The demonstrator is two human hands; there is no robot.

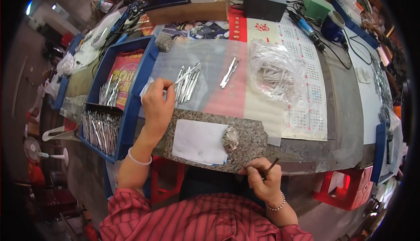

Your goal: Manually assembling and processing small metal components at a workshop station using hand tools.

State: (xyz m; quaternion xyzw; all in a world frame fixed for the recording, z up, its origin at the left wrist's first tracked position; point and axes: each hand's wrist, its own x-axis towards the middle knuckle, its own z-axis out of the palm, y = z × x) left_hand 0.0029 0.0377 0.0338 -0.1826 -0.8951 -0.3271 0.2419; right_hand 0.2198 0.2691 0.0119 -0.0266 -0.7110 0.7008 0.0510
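Left hand [158, 105] pinches a white cloth [146, 91] by metal tweezers [186, 83] at eleven o'clock; right hand [261, 179] grips a dark tool [270, 167] at five.

Open passage between the left hand [157, 105] and right hand [262, 182] is limited to the white paper sheet [199, 141] on the granite slab [249, 138]. A steel-wool wad [230, 138] obstructs its right edge. Metal pieces [187, 83] crowd just right of the left hand; the blue tray [131, 105] walls its left
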